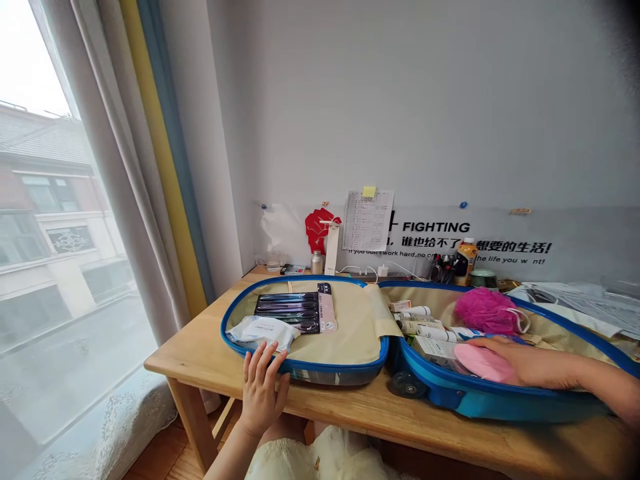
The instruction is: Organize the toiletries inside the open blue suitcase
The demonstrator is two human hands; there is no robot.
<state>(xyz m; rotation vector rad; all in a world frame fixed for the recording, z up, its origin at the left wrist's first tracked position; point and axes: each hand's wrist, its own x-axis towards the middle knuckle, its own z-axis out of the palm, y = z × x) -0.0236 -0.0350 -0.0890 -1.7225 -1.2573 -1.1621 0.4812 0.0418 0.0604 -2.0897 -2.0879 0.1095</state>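
Note:
A blue suitcase [305, 368] lies spread open on the wooden table. In its left half are a white soft pack [263, 331], which looks like wipes, and a card pack of toothbrushes [295, 308]. My left hand [263, 385] rests on the front rim, fingers stretched out, their tips by the white pack. Over the right half, my right hand [525, 360] grips a smooth pink oval thing [483, 361], its kind unclear. Around that hand are a magenta bath puff [486, 311], several white tubes [434, 333] and small boxes [434, 349].
Behind the suitcase stand an orange-labelled bottle [465, 260], a white lamp [331, 248], a small metallic bottle [317, 262] and several pens [441, 268]. Papers [575, 300] lie at the back right. A curtained window [35, 280] is at the left.

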